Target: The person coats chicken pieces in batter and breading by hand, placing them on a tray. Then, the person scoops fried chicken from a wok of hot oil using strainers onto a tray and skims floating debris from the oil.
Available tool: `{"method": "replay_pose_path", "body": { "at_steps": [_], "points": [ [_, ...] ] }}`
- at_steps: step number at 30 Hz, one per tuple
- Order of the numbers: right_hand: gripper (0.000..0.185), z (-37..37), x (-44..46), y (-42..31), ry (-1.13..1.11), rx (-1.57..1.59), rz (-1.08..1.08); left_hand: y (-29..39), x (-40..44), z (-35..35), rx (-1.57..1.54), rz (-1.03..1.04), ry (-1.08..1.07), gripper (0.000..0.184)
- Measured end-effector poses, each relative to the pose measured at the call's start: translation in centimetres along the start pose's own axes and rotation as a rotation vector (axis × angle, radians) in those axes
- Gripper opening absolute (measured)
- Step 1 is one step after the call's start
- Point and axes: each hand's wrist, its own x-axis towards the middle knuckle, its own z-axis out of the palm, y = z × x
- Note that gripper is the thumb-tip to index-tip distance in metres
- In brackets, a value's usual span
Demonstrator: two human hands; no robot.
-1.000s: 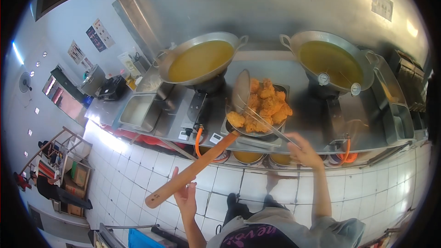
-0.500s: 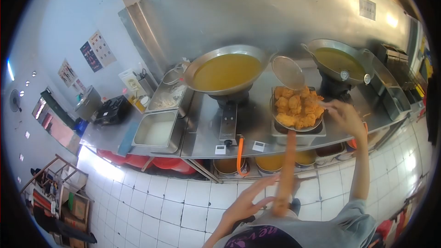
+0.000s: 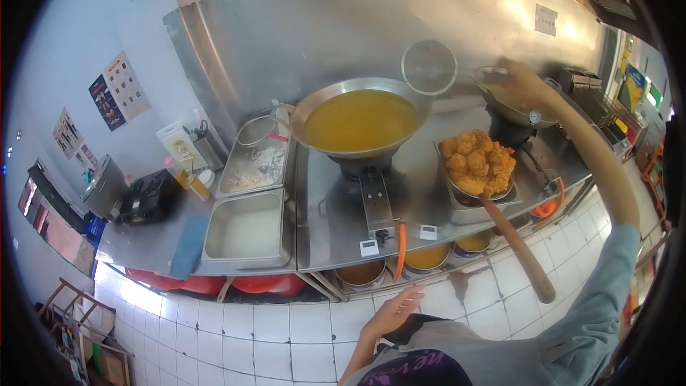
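My right hand [image 3: 519, 80] reaches out over the right wok [image 3: 525, 104], closed around the handle of a round mesh strainer [image 3: 429, 68]. The strainer is raised beside the rim of the left wok [image 3: 361, 120], which holds yellow oil. My left hand [image 3: 394, 313] hangs low in front of my body, fingers stretched out, with nothing in it. Golden fried pieces [image 3: 477, 163] lie heaped in a skimmer whose wooden handle [image 3: 520, 250] points out past the counter edge. That skimmer rests on a metal tray [image 3: 486, 209].
Left of the woks stand a pan of whitish liquid [image 3: 246, 229] and a floury pan [image 3: 250, 171] with a sieve. A burner control box [image 3: 377, 204] and small timers [image 3: 369, 247] sit near the front edge. An orange hose [image 3: 401, 254] hangs down; oil tins [image 3: 429, 257] stand below.
My right hand has moved from beside the fried pieces up to the strainer handle, and the strainer has risen. My left hand has come away from the wooden handle. The view has shifted.
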Motion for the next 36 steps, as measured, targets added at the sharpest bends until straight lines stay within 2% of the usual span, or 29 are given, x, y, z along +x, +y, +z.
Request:
{"method": "replay_pose_path", "body": {
  "at_steps": [2, 4, 5, 6, 7, 9, 10, 11, 13, 14, 16, 17, 21, 23, 27, 29, 30, 32, 36],
  "points": [
    [0.035, 2.1, 5.4, 1.4, 0.185, -0.286, -0.345, -4.2, 1.9, -1.7, -0.014, 0.050, -0.069, 0.043],
    [0.029, 4.1, 10.5, 1.3, 0.129, -0.420, -0.396, -7.5, 3.5, -3.8, -0.249, -0.209, -0.148, 0.046],
    [0.027, 6.2, 12.0, 0.7, 0.232, -0.505, -0.396, -10.8, 4.4, -5.4, -0.244, -0.208, -0.149, 0.046],
    [0.024, 8.5, 13.3, -0.2, 0.334, -0.589, -0.393, -15.0, 5.1, -6.8, -0.196, -0.352, -0.134, 0.048],
    [0.022, 10.1, 14.2, -1.4, 0.289, -0.614, -0.360, -18.5, 5.2, -7.8, -0.149, -0.497, -0.119, 0.050],
    [0.021, 13.2, 16.5, -1.5, 0.242, -0.647, -0.329, -22.7, 3.4, -10.4, -0.034, -0.553, 0.014, 0.049],
    [0.021, 15.5, 18.5, -0.8, 0.191, -0.646, -0.274, -27.7, 2.4, -11.4, 0.038, -0.567, 0.147, 0.045],
    [0.021, 17.3, 20.3, -0.6, 0.143, -0.641, -0.219, -36.6, 0.8, -12.5, 0.104, -0.501, 0.297, 0.040],
    [0.020, 20.2, 21.5, -1.1, 0.139, -0.600, -0.170, -41.1, -5.3, -12.3, 0.159, -0.295, 0.682, 0.022],
    [0.021, 21.7, 21.7, -1.1, 0.127, -0.564, -0.117, -39.9, -8.2, -12.1, -0.630, -0.539, 0.895, 0.034],
    [0.021, 24.3, 22.4, -1.1, 0.110, -0.515, -0.059, -37.1, -12.3, -11.4, -0.773, -0.902, 1.076, 0.036],
    [0.021, 25.1, 23.2, -1.3, 0.109, -0.460, 0.001, -36.1, -13.4, -11.9, -0.771, -0.984, 1.098, 0.037],
    [0.022, 28.6, 25.7, -2.1, 0.035, -0.526, 0.024, -33.4, -13.9, -14.4, -0.789, -1.054, 1.135, 0.037],
    [0.026, 30.1, 27.8, -3.2, 0.035, -0.243, 0.323, -32.6, -13.1, -15.8, -0.792, -1.052, 1.138, 0.038],
    [0.037, 30.6, 29.6, -4.7, -0.056, -0.383, 0.315, -31.4, -11.8, -18.2, -0.793, -1.047, 1.115, 0.038],
    [0.044, 30.8, 29.9, -3.9, -0.146, -0.534, 0.073, -31.1, -11.4, -19.0, -0.793, -1.046, 1.104, 0.039],
    [0.044, 31.0, 29.8, -3.5, -0.150, -0.535, 0.075, -31.0, -11.2, -19.5, -0.791, -1.045, 1.100, 0.039],
    [0.045, 31.2, 29.7, -3.0, -0.229, -0.509, -0.076, -30.8, -11.1, -20.0, -0.784, -1.046, 1.092, 0.039],
    [0.039, 31.3, 27.8, -3.4, -0.312, -0.402, -0.089, -30.6, -11.2, -20.7, -0.775, -1.047, 1.078, 0.040]
  ]
}}
